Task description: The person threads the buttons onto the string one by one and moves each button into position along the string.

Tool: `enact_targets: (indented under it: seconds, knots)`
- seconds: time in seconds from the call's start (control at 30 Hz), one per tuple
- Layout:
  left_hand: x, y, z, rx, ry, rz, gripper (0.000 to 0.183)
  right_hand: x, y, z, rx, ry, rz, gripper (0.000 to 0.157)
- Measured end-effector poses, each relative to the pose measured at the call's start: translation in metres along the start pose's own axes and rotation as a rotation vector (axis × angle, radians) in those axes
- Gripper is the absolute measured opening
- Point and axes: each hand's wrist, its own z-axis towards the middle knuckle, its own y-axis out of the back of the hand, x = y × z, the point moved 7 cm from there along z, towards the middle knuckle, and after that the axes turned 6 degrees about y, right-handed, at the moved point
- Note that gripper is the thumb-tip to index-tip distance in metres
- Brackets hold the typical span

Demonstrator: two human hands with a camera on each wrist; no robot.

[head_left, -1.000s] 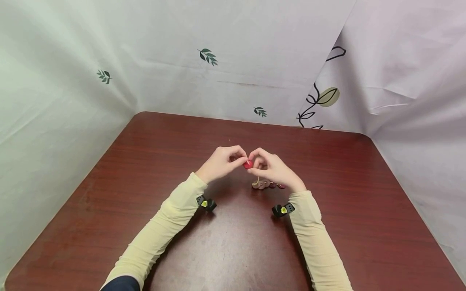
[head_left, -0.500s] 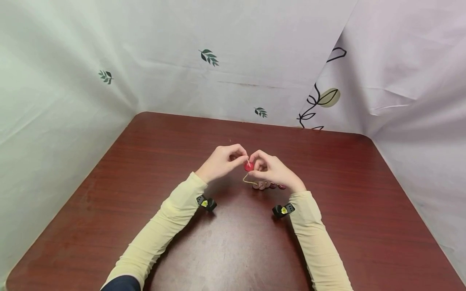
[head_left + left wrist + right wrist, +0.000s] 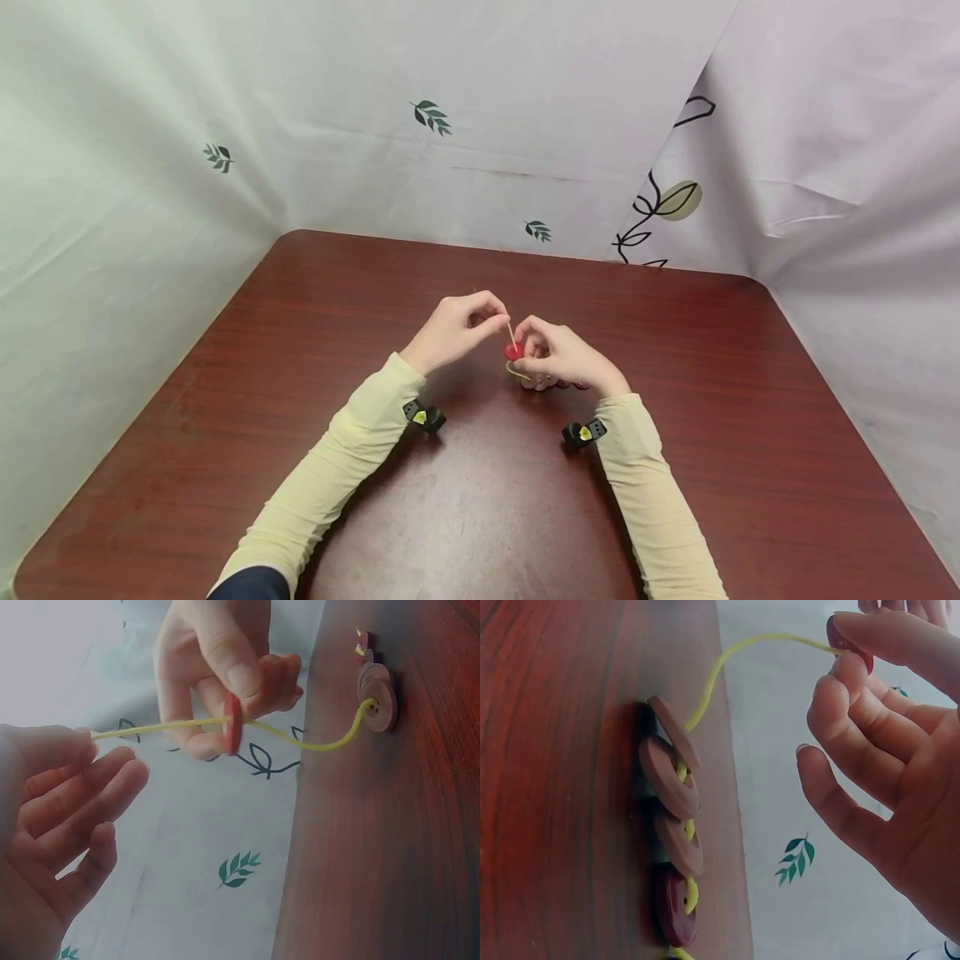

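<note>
My right hand (image 3: 562, 353) pinches a red button (image 3: 233, 724) between thumb and fingers, above the table. A yellow string (image 3: 161, 727) runs through the button. On its far side, my left hand (image 3: 456, 330) pinches the string near its end, pulled straight between the two hands. Beyond the red button the string sags down to a row of threaded buttons lying on the table: several pale brown buttons (image 3: 667, 776) leaning on one another, then a dark red button (image 3: 676, 904) along the same string. Part of this row is hidden behind my right hand in the head view.
The brown wooden table (image 3: 450, 517) spreads out on all sides of the hands. A white cloth (image 3: 345, 117) with leaf prints hangs behind it and at both sides. A black camera (image 3: 426, 418) is strapped to the left wrist, another camera (image 3: 581, 434) to the right.
The left hand has drawn back up from the red button, so a longer stretch of string shows between them. The right hand has lowered slightly with the button.
</note>
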Motion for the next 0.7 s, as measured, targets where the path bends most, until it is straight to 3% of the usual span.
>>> enact_targets:
  seconds: [0.7]
  knots:
    - [-0.003,0.01,0.0,-0.043,-0.024,-0.045,0.005,-0.013,-0.005,-0.002,0.072,-0.053,-0.039,0.023]
